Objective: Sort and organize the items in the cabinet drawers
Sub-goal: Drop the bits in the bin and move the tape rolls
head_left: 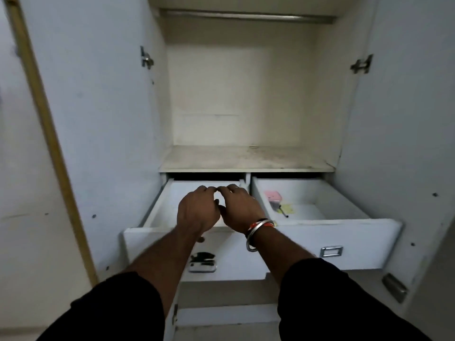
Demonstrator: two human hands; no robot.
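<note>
Reaching into the left drawer, the left hand and right hand meet over its middle. Their fingers curl downward and the fingertips almost touch. Whether they pinch something small or thin between them cannot be told, because the hands hide that part of the drawer floor and nothing plainly shows in either grip. A bangle sits on the right wrist. Both drawers stand pulled out side by side beneath the shelf. The task's things that can be seen lie in the right drawer, bunched at its left side: a pink box toward the back, yellow paper just in front of it, and a dark pen lying across the paper. No item shows in the uncovered part of the left drawer. The sorting looks to be somewhere in the middle. The drawers are open and a few things are gathered on one side, but those things lie loosely overlapped rather than set in order, and both drawers have yet to be closed. No writing can be read anywhere. The pink box shows no legible print, the dark mark above the left handle is only a blotch, and the right handle frames a blank.
</note>
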